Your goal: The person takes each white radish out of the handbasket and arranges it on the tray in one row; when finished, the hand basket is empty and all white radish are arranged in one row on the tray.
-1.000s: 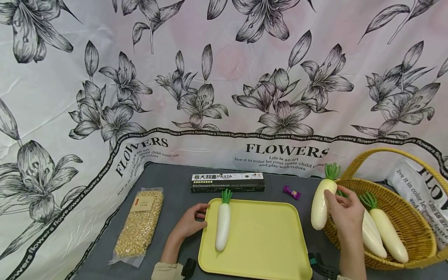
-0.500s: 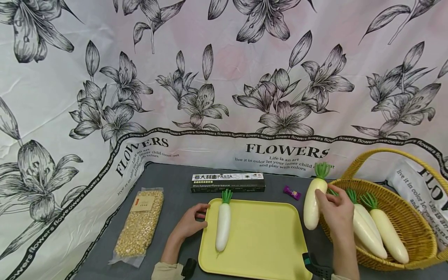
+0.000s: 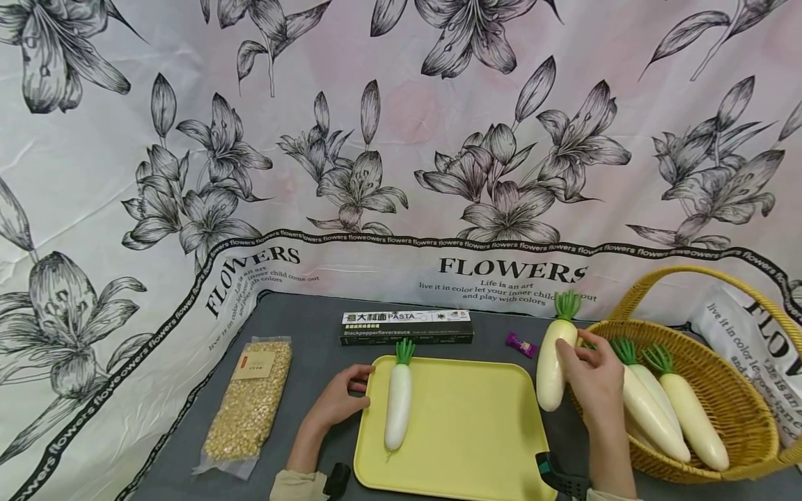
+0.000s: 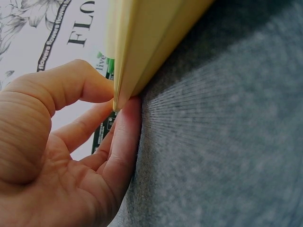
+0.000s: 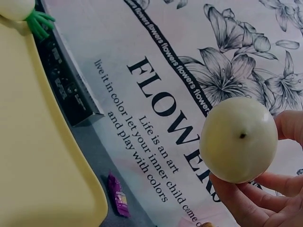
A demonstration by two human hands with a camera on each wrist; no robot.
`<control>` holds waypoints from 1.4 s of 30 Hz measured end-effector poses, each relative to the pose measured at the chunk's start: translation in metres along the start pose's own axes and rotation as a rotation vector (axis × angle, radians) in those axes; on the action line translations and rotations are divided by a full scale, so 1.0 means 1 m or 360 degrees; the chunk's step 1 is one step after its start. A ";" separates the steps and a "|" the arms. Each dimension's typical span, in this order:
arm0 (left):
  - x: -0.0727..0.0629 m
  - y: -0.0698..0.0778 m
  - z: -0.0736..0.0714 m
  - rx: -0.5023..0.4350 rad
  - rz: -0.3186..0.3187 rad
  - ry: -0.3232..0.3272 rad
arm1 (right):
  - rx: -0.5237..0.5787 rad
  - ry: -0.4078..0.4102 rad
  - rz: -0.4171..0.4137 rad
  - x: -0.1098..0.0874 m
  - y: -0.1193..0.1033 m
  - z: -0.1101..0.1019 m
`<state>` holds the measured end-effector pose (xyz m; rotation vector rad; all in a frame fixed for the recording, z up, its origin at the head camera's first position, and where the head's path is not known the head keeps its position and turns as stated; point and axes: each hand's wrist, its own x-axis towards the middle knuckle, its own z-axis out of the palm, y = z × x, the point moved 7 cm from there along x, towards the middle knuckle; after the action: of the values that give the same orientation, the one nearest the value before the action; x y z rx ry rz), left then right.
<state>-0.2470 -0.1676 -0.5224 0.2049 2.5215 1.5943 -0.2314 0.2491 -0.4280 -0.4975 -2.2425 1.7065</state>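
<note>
My right hand [image 3: 595, 379] grips a white radish [image 3: 550, 372] with green leaf stubs, held upright between the basket and the yellow tray [image 3: 470, 431]. The right wrist view shows the radish's round lower end [image 5: 239, 142], with thumb and fingers on its sides. At the tray's left edge, my left hand [image 3: 338, 396] pinches the rim; up close in the left wrist view, the thumb lies on one side of the rim [image 4: 125, 71] and fingers on the other. Another white radish [image 3: 398, 407] lies lengthwise on the tray's left part, leaves toward the back.
A yellow wicker basket [image 3: 739, 390] with three radishes stands at the right. Behind the tray lie a pasta box [image 3: 407, 327] and a small purple wrapped sweet [image 3: 521, 344]. A bag of yellow kernels [image 3: 250, 396] lies left, and a flower-printed cloth [image 3: 401, 174] hangs behind.
My right hand has carried the radish left, away from the basket toward the tray's right edge. The left hand has stayed on the tray's rim.
</note>
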 end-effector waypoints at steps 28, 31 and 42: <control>0.001 -0.001 -0.001 0.0009 0.0014 -0.0002 | 0.0046 -0.0039 -0.0011 0.001 0.000 0.004; 0.001 0.000 -0.001 0.0001 0.0016 -0.0004 | 0.0058 -0.0044 -0.0023 0.002 -0.001 0.005; 0.003 -0.003 0.001 0.0053 -0.0011 -0.0007 | 0.0020 -0.0036 -0.0042 0.000 -0.003 0.005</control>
<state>-0.2498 -0.1676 -0.5254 0.2038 2.5440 1.5484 -0.2336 0.2435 -0.4270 -0.4462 -2.2425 1.7201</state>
